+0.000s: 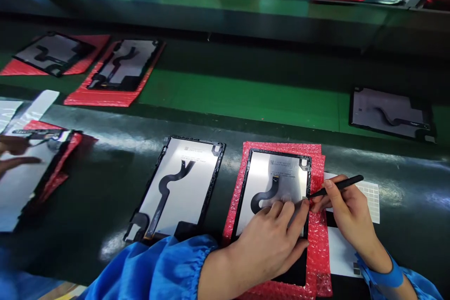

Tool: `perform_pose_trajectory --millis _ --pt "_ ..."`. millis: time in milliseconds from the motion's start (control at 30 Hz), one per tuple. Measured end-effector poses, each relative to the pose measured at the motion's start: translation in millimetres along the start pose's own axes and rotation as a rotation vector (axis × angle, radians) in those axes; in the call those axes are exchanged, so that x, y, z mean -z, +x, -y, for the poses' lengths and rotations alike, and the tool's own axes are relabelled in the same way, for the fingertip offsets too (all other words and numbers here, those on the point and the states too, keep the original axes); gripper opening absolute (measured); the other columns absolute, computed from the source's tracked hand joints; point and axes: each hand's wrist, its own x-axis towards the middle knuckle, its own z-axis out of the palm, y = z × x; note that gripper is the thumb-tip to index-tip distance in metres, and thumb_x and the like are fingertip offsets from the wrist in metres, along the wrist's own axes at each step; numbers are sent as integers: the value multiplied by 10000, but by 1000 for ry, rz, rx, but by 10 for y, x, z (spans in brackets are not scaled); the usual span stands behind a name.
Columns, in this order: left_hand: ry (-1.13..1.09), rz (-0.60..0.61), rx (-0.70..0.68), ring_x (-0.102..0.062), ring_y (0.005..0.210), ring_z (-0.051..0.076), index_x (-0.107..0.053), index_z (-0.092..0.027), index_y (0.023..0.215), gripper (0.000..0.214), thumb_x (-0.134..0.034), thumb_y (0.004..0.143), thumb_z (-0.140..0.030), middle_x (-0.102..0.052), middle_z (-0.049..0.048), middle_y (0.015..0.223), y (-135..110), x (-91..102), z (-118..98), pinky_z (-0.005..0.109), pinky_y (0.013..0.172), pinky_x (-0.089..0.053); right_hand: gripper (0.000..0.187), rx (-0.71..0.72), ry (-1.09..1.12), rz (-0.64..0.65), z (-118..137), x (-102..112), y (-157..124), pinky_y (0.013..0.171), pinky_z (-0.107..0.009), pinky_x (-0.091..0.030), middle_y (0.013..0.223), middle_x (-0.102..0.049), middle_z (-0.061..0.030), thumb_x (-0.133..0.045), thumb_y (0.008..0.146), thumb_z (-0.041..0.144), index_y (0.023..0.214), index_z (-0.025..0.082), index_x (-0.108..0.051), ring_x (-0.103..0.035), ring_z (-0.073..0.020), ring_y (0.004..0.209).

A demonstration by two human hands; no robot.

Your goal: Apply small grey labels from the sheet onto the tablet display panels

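A tablet screen assembly [262, 164] lies face down on red bubble-wrap bags [321, 243], its silver back and curved black flex cable [258, 199] showing. My left hand [267, 239] rests across it, fingers stretched out, with the index fingertip at the right frame edge. My right hand [351, 211] is closed around slim black tweezers [342, 183], whose tip meets that same edge beside my left index finger. Whatever lies right at the tip is too small to make out. To the left, a second screen assembly [190, 183] lies directly on the dark bench.
White sticker sheets [372, 199] lie beneath and right of the bags. Beyond the bench, a green conveyor belt [211, 93] carries screen assemblies, one [390, 112] at right and two on red bags at left. A co-worker's hand [14, 154] handles another panel at far left.
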Motion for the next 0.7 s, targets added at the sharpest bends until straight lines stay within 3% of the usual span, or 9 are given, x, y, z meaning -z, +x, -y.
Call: perform_pose_trajectory --millis 200,300,400,533,700 --pt "-24 0 11 -710 993 340 -449 -53 1545 666 -575 1026 -450 -676 187 1178 1 3 11 444 727 -647 347 -17 69 -32 11 6 31 561 -314 -642 791 -784 -66 -681 1025 564 964 231 -605 -772 -230 615" --pt "-59 2 10 -709 1015 338 -438 -56 1551 670 -596 1016 -429 -668 190 1211 8 8 33 448 747 -651 334 28 162 -178 103 208 20 553 -332 -650 744 -773 -46 -685 1021 563 966 241 -615 -752 -225 558" --pt "-83 -11 13 -712 1011 324 -424 -49 1554 684 -614 1011 -419 -669 187 1236 11 4 53 449 765 -655 289 121 105 -287 182 529 -40 582 -362 -662 742 -763 -42 -675 1037 519 945 246 -651 -748 -231 561" --pt "-83 -36 25 -718 1012 307 -399 -39 1566 691 -620 1007 -378 -681 176 1236 8 -26 70 421 738 -657 293 118 -52 -266 105 854 -110 572 -376 -664 738 -767 -48 -705 1010 538 935 260 -649 -751 -256 567" --pt "-23 -102 5 -735 944 275 -432 -45 1549 636 -595 1004 -329 -702 167 1186 -5 -76 77 374 704 -644 357 49 -142 -196 -99 929 -91 588 -346 -657 727 -771 -65 -674 1016 592 969 242 -621 -769 -254 631"
